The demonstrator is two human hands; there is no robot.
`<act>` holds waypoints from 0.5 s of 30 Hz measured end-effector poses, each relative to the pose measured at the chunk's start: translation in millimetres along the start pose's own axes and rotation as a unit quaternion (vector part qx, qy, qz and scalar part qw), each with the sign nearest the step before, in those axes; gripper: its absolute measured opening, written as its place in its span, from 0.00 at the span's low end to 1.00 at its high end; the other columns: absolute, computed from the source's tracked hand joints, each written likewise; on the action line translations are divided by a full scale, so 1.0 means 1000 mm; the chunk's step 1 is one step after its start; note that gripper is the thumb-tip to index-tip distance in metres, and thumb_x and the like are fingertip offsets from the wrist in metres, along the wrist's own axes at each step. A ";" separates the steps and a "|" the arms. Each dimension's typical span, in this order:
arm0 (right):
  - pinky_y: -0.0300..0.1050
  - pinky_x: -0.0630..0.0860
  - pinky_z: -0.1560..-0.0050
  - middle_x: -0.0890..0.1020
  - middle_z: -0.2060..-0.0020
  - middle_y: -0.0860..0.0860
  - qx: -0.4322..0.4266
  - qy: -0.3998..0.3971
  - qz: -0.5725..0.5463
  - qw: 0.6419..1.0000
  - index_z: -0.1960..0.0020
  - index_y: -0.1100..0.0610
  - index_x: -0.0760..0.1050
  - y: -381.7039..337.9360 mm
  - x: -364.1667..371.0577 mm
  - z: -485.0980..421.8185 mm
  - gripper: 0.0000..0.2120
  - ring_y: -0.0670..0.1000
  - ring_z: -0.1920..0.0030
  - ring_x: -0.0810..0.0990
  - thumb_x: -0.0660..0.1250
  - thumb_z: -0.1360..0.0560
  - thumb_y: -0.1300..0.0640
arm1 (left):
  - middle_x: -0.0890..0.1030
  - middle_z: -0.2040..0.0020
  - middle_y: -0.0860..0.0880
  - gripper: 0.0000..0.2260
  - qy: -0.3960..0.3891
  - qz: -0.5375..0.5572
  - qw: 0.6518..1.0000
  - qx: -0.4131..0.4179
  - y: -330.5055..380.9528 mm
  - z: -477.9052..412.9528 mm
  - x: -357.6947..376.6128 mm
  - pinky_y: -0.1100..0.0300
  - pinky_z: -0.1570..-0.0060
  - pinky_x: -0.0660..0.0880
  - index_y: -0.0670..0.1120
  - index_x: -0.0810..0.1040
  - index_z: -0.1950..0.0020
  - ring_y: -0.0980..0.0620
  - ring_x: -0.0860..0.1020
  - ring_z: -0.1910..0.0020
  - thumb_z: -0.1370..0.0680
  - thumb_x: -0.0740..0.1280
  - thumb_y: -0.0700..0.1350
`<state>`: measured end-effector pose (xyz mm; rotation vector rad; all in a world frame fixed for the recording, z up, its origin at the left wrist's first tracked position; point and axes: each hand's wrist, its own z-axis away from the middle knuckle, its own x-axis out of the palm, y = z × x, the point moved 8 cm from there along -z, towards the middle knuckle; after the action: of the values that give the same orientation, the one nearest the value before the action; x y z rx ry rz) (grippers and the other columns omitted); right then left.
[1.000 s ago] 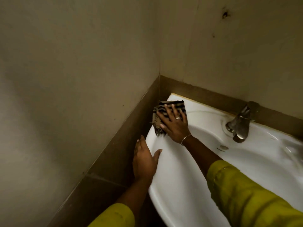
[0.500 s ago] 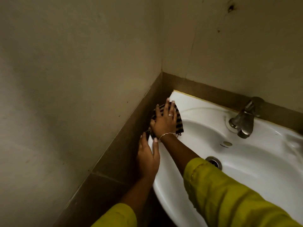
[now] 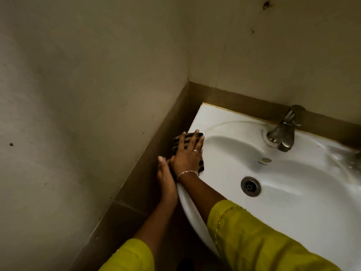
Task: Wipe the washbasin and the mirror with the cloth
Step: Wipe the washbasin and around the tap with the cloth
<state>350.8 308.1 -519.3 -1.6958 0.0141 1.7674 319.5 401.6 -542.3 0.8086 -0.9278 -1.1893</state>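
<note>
The white washbasin [image 3: 224,122] fills the right half of the view, set into a wall corner. My right hand [image 3: 187,155] lies flat, fingers spread, pressing a dark striped cloth [image 3: 201,165] onto the basin's left rim. The cloth is mostly hidden under the hand, with edges showing at the fingertips and near the wrist. My left hand [image 3: 166,178] rests against the basin's outer left edge, just beside my right wrist, holding nothing. No mirror is in view.
A metal tap [image 3: 283,133] stands at the basin's back rim, with an overflow hole [image 3: 266,160] and drain [image 3: 250,186] in the bowl. Beige walls with a brown tile band [image 3: 156,145] close in at the left and back. Yellow sleeves cover both forearms.
My right hand has slid the cloth from the basin's back left corner forward along the left rim. My left hand has edged forward along the outer edge, close to the right wrist.
</note>
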 end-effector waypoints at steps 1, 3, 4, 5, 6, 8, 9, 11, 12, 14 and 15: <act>0.60 0.46 0.26 0.35 0.27 0.62 -0.002 -0.005 -0.003 1.000 0.25 0.54 0.39 -0.001 0.002 0.005 0.36 0.65 0.27 0.34 0.59 0.23 0.50 | 0.73 0.35 0.42 0.25 -0.009 -0.005 1.000 -0.004 0.003 -0.002 0.000 0.58 0.45 0.70 0.41 0.67 0.32 0.54 0.74 0.48 0.20 0.48 0.56; 0.59 0.47 0.26 0.34 0.27 0.63 -0.006 -0.017 -0.008 1.000 0.25 0.55 0.38 -0.002 0.005 0.015 0.34 0.65 0.27 0.35 0.55 0.21 0.49 | 0.73 0.35 0.42 0.25 -0.037 -0.024 0.999 0.002 0.010 -0.005 0.001 0.60 0.45 0.70 0.40 0.66 0.32 0.54 0.74 0.46 0.20 0.48 0.55; 0.59 0.48 0.26 0.34 0.27 0.63 -0.009 -0.023 -0.010 1.000 0.25 0.55 0.38 -0.002 0.007 0.020 0.32 0.66 0.27 0.35 0.53 0.20 0.50 | 0.75 0.38 0.44 0.24 -0.051 -0.038 0.998 0.014 0.015 -0.006 0.002 0.63 0.48 0.72 0.40 0.66 0.32 0.56 0.75 0.49 0.20 0.50 0.54; 0.59 0.48 0.26 0.35 0.27 0.63 -0.015 -0.028 -0.011 0.999 0.25 0.55 0.38 -0.001 0.010 0.025 0.30 0.65 0.27 0.36 0.50 0.19 0.50 | 0.77 0.42 0.46 0.22 -0.064 -0.056 0.996 0.030 0.019 -0.005 0.003 0.67 0.53 0.73 0.40 0.68 0.33 0.59 0.76 0.53 0.20 0.51 0.52; 0.58 0.48 0.26 0.35 0.27 0.63 -0.024 -0.028 -0.017 0.999 0.25 0.55 0.38 -0.001 0.011 0.032 0.28 0.65 0.27 0.37 0.48 0.18 0.51 | 0.78 0.46 0.47 0.19 -0.076 -0.076 0.993 0.043 0.022 -0.005 0.005 0.70 0.58 0.74 0.40 0.70 0.36 0.60 0.77 0.56 0.20 0.53 0.51; 0.57 0.46 0.26 0.36 0.26 0.61 -0.049 -0.036 -0.055 0.997 0.25 0.53 0.37 -0.001 0.011 0.048 0.26 0.63 0.26 0.39 0.47 0.19 0.54 | 0.80 0.47 0.44 0.17 -0.093 -0.103 0.989 0.048 0.022 -0.001 0.007 0.71 0.61 0.76 0.39 0.73 0.38 0.56 0.78 0.56 0.21 0.58 0.49; 0.57 0.47 0.26 0.37 0.26 0.61 -0.054 -0.041 -0.081 0.994 0.28 0.50 0.33 -0.001 0.010 0.056 0.27 0.61 0.25 0.42 0.48 0.19 0.55 | 0.79 0.46 0.43 0.16 -0.096 -0.116 0.988 0.045 0.020 0.001 0.006 0.72 0.62 0.76 0.39 0.73 0.39 0.55 0.78 0.56 0.21 0.59 0.48; 0.55 0.54 0.26 0.40 0.25 0.59 -0.058 -0.040 -0.113 0.991 0.35 0.45 0.29 0.002 0.008 0.069 0.29 0.59 0.25 0.49 0.50 0.19 0.58 | 0.79 0.45 0.42 0.16 -0.093 -0.140 0.985 0.043 0.018 0.007 0.004 0.72 0.62 0.75 0.40 0.72 0.38 0.55 0.78 0.56 0.22 0.62 0.47; 0.53 0.55 0.27 0.41 0.25 0.59 -0.062 -0.042 -0.112 0.991 0.33 0.45 0.30 0.004 0.008 0.075 0.30 0.57 0.25 0.50 0.51 0.19 0.58 | 0.78 0.43 0.42 0.17 -0.089 -0.149 0.984 0.042 0.017 0.010 0.003 0.70 0.60 0.75 0.39 0.71 0.37 0.54 0.77 0.55 0.23 0.63 0.46; 0.48 0.52 0.26 0.42 0.25 0.59 -0.062 -0.057 -0.091 0.992 0.26 0.51 0.38 0.009 0.012 0.085 0.28 0.56 0.24 0.47 0.50 0.19 0.57 | 0.76 0.40 0.40 0.20 -0.084 -0.171 0.981 0.039 0.012 0.016 0.000 0.63 0.51 0.73 0.39 0.68 0.35 0.51 0.76 0.49 0.24 0.65 0.45; 0.47 0.50 0.26 0.41 0.25 0.60 -0.071 -0.066 -0.067 0.993 0.25 0.53 0.39 0.012 0.014 0.090 0.27 0.57 0.24 0.45 0.49 0.19 0.58 | 0.75 0.38 0.40 0.22 -0.083 -0.192 0.977 0.039 0.009 0.019 -0.002 0.60 0.47 0.72 0.39 0.67 0.33 0.49 0.75 0.46 0.24 0.66 0.45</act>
<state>267.2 345.9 -523.1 -1.6319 -0.2842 1.8108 305.2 404.1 -526.6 0.9921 -0.9857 -1.5825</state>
